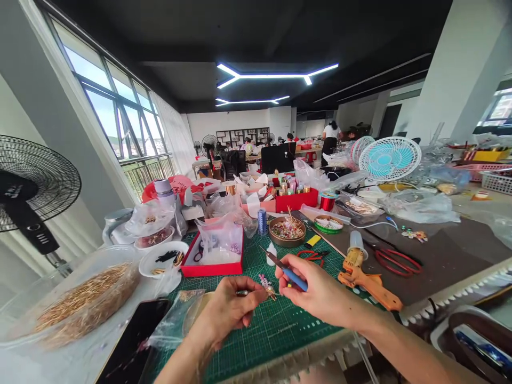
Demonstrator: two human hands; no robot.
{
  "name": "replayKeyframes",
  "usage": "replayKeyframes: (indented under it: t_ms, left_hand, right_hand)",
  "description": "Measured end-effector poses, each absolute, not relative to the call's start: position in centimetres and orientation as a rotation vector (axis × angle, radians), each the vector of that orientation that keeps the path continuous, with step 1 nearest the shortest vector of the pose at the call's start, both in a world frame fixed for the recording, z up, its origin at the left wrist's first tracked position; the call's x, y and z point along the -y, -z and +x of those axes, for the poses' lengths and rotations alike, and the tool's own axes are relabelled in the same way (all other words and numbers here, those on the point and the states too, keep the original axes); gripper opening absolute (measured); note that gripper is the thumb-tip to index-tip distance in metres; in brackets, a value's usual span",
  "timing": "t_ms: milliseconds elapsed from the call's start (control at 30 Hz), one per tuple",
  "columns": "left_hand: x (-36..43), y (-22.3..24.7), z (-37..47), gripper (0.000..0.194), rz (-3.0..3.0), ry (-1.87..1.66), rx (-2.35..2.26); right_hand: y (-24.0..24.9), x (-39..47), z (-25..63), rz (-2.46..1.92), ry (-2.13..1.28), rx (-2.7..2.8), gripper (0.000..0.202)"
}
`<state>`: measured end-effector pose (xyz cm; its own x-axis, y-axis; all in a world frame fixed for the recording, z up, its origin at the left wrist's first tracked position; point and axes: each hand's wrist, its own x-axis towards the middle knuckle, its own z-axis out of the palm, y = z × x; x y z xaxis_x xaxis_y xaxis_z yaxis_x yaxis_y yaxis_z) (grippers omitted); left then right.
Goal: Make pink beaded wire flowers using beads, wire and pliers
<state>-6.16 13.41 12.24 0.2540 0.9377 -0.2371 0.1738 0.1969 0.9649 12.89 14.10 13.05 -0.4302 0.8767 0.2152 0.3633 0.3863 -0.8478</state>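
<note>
Over the green cutting mat (280, 333), my left hand (236, 304) pinches a small ornament (270, 288) with purple flowers and gold-coloured bits. My right hand (312, 288) is closed round a slim blue-handled pointed tool (294, 277), its dark tip slanting up to the left. Whether this tool is a pair of tweezers cannot be made out. The right fingertips are close beside the ornament; whether they touch it or a thin wire on it is too small to tell. Just behind the right hand stands a small white bottle (271, 254).
Around the mat lie a red box (212, 270), a round bead tray (287, 242), red-handled pliers (312, 255), an orange glue gun (370, 282) and red-handled scissors (398, 262). A phone (132, 341) and a tub of gold-coloured sticks (88, 304) are at left. People are in the background.
</note>
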Motion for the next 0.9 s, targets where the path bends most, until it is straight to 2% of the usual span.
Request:
replayKeyframes:
  t_ms: [133, 300, 900]
  left_hand:
    - [-13.6, -14.3, -6.3, 0.031, 1.335, -0.745, -1.265]
    - [-14.2, -16.0, -6.2, 0.031, 1.382, -0.652, -1.239]
    - [-14.1, -15.0, -7.1, 0.036, 1.398, -0.685, -1.210]
  right_hand:
    - [-13.6, -14.1, 12.7, -1.036, -0.932, 1.963, 0.021]
    - [-14.8, -14.1, 11.8, -1.025, -0.873, 1.933, 0.018]
    - [-14.2, -14.9, 10.0, -1.104, -0.936, 1.901, 0.021]
